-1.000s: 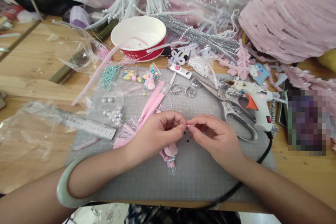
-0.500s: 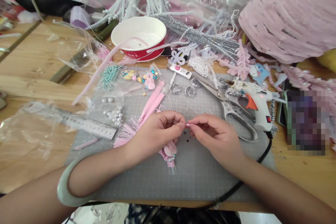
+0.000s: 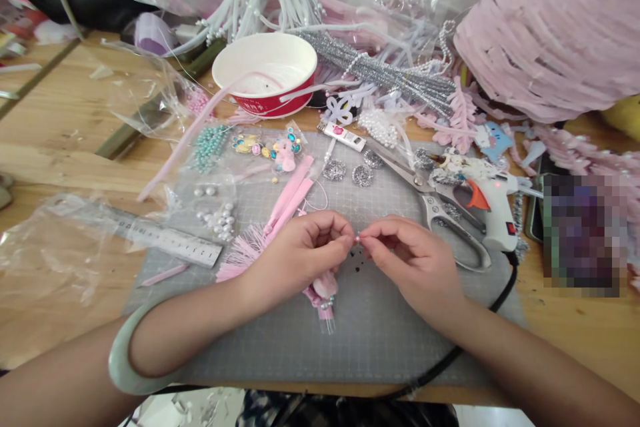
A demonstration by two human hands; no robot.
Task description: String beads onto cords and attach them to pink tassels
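A tiny pink bead (image 3: 357, 239) sits between the fingertips of both hands, over the middle of the grey cutting mat (image 3: 390, 333). My left hand (image 3: 320, 243) is closed in a pinch at its left side; a pale jade-coloured bangle (image 3: 123, 357) rings that wrist. From the right, my right hand (image 3: 413, 257) pinches the bead's other side with thumb and forefinger. Under the left hand lies a pink tasselled ornament (image 3: 325, 287) with pearl beads, partly hidden. Its pink tassel (image 3: 290, 200) spreads out behind the hand. Any thread through the bead is too fine to make out.
Large scissors (image 3: 435, 203) and a white glue gun (image 3: 500, 207) with a black cable lie at the right. A steel ruler (image 3: 170, 240), pearls (image 3: 217, 219) and turquoise beads (image 3: 211, 147) are on the left. Behind stands a red-and-white paper bowl (image 3: 280, 103); silver coils (image 3: 363, 175) lie before it.
Both hands stay in almost the same place, still pinching the bead. The right fingertips have shifted very slightly; nothing else has visibly moved.
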